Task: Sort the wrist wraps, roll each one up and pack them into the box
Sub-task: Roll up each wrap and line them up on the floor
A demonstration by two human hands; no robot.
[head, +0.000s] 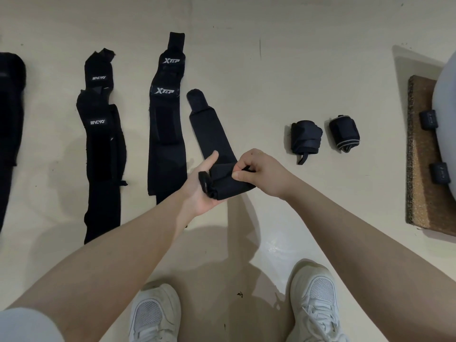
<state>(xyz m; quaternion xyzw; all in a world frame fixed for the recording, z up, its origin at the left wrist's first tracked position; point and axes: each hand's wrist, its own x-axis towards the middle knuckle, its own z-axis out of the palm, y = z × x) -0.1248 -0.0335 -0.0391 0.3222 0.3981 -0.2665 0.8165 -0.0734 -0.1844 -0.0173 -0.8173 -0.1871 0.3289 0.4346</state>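
Observation:
A plain black wrist wrap (pixel 212 134) lies on the pale floor with its near end partly rolled. My left hand (pixel 201 186) cups the rolled end from the left, and my right hand (pixel 256 171) pinches the roll from the right. To the left lie flat black wraps: a pair marked XTEP (pixel 166 119), a pair with a white logo (pixel 102 149), and another wrap (pixel 9 119) at the frame's left edge. Two rolled wraps sit to the right, one all black (pixel 306 138) and one with grey trim (pixel 344 133).
At the far right a brown cork board (pixel 424 183) lies on the floor under a grey rounded object (pixel 446 107), with two small black rolls (pixel 428 119) on it. My white shoes (pixel 313 302) stand at the bottom. No box is recognisable.

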